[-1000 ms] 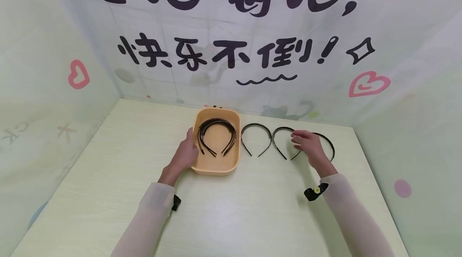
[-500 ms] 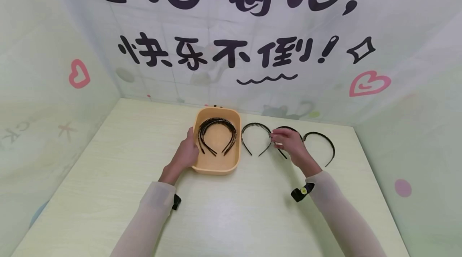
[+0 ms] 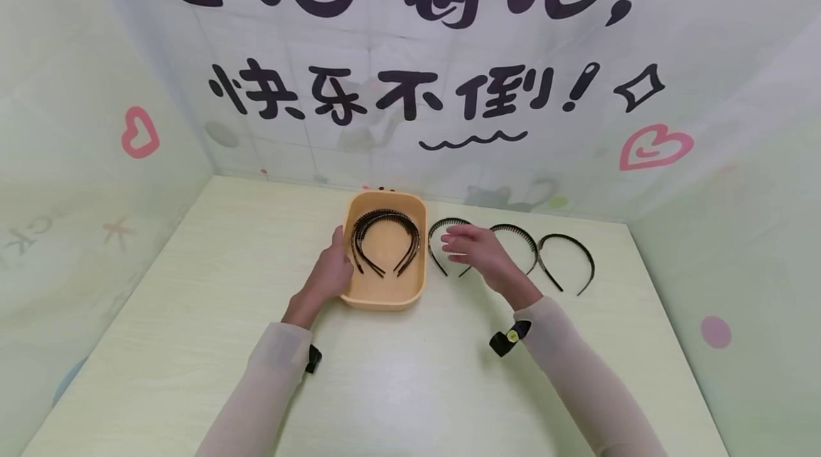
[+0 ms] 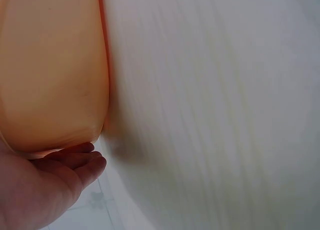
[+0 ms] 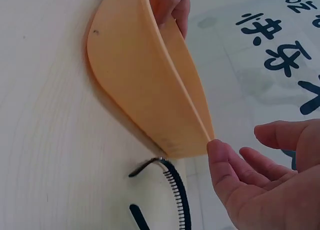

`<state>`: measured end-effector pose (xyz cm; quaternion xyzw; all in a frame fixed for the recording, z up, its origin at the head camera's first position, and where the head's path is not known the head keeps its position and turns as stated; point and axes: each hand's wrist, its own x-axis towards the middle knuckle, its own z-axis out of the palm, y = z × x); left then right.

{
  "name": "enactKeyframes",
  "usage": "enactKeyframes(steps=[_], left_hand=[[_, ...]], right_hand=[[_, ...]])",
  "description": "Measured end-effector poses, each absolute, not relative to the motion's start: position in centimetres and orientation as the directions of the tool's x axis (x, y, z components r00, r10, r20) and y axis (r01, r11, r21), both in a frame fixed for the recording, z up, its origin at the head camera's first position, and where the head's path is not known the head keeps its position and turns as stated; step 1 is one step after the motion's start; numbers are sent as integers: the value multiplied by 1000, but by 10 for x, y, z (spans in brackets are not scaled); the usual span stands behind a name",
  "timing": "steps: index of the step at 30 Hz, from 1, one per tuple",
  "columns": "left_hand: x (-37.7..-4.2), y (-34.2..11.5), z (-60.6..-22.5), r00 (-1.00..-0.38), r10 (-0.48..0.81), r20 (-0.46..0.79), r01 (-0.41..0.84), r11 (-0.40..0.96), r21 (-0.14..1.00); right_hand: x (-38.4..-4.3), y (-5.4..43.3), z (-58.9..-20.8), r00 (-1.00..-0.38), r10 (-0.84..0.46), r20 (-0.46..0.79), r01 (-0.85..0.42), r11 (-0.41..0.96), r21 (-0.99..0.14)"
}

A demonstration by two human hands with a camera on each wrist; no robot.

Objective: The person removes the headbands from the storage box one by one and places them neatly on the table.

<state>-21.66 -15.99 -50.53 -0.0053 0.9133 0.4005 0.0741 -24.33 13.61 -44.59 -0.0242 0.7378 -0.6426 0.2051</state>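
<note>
An orange plastic bin (image 3: 385, 296) stands on the table with several dark toothed headbands (image 3: 410, 230) overlapping inside it. My left hand (image 3: 330, 271) grips the bin's left side at the rim; in the left wrist view its fingers (image 4: 85, 165) curl against the outer wall. My right hand (image 3: 477, 250) hovers over the headband (image 3: 436, 230) nearest the bin and hides part of it. Nothing is in that hand; in the right wrist view its thumb and fingers (image 5: 220, 170) are spread apart. Farther right lie the middle headband (image 3: 529, 239) and the end headband (image 3: 586, 257).
The pale wooden table (image 3: 410, 386) is closed in by a printed cloth wall (image 3: 359, 150) at the back and side sheets. The three loose headbands lie in a row right of the bin, close to the back wall.
My right hand has moved left along the row, from between the two right headbands to above the one beside the bin. My left hand and the bin have stayed put.
</note>
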Motion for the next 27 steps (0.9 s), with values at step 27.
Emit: enactKeyframes(steps=[27], left_hand=[[-216, -159, -507, -992, 55, -115, -49, 666, 744]], right_hand=[[-240, 50, -442, -709, -471, -524, 609, -37, -792]])
